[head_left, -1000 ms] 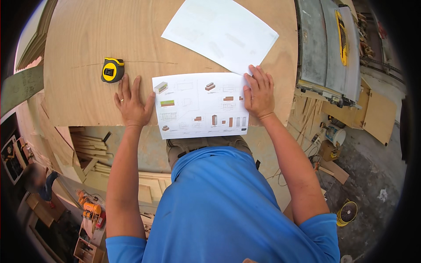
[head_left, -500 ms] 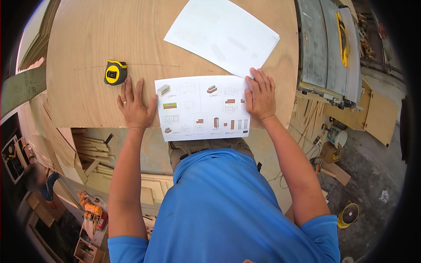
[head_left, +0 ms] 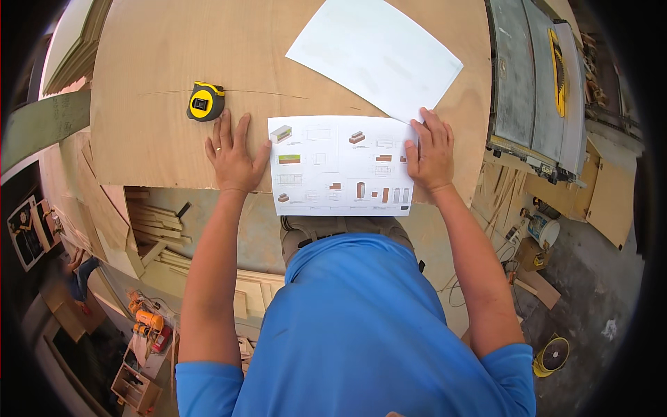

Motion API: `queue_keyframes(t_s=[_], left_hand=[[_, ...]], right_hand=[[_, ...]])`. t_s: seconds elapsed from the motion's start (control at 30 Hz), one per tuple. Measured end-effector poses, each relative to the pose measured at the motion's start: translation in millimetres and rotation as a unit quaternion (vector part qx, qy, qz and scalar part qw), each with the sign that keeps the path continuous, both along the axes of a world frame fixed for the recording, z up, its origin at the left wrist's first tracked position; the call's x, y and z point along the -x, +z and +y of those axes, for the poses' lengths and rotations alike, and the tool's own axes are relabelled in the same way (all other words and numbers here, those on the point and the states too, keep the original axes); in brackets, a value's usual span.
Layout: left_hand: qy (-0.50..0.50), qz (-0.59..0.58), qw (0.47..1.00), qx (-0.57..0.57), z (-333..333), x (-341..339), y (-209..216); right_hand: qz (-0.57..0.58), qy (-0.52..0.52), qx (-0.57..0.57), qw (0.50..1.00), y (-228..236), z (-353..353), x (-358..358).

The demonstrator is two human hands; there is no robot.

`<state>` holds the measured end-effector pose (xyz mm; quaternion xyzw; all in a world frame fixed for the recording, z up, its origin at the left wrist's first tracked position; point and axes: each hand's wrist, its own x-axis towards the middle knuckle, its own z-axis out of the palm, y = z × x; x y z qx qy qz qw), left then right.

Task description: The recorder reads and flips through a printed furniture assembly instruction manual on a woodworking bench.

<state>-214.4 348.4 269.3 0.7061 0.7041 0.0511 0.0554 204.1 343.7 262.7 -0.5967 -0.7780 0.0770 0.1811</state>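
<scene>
A printed drawing sheet (head_left: 326, 167) with small furniture pictures and outlines lies at the near edge of a plywood panel (head_left: 153, 153), its lower part jutting past that edge. My left hand (head_left: 238, 158) rests flat and open on the panel, the thumb by the sheet's left edge. Just beyond those fingers sits a yellow and black tape measure (head_left: 201, 104). On the sheet's right edge lies my right hand (head_left: 433, 154), fingers stretched out, their tips by the near corner of a blank-looking white paper stack (head_left: 375, 59).
A table saw (head_left: 522, 83) with a yellow-guarded blade adjoins the panel's right side. Wood offcuts (head_left: 156, 226) are stacked below at left, near orange power tools (head_left: 147, 320). A bucket (head_left: 543, 229) stands on the right; another person (head_left: 82, 274) is at far left.
The whole view has shifted, so bench and hands appear farther right and a little higher. The sheet appears slightly straighter. Both hands keep nearly the same places beside it.
</scene>
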Motion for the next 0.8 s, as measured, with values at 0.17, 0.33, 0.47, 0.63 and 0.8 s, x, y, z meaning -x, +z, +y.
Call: queue_keyframes(t_s=[0.17, 0.33, 0.47, 0.63, 0.8], left_hand=[[0.009, 0.009, 1.000, 0.001, -4.2, 4.5, 4.8], [0.007, 0.004, 1.000, -0.001, -7.2, 2.0, 8.5], [0.006, -0.003, 1.000, -0.008, -2.3, 1.4, 2.9], [0.014, 0.001, 1.000, -0.006, -5.2, 1.4, 2.9], [0.017, -0.005, 1.000, -0.001, -3.3, -1.7, 4.9]], right_hand=[[0.076, -0.063, -0.052, 0.994, -8.4, 9.8, 1.6], [0.064, -0.205, -0.097, 0.972, -28.7, 75.7, -22.6], [0.005, -0.238, -0.107, 0.965, -28.3, 139.8, -41.1], [-0.018, -0.292, -0.050, 0.955, -27.5, 163.6, -43.4], [0.041, -0.270, -0.118, 0.955, -41.9, 165.5, -60.3]])
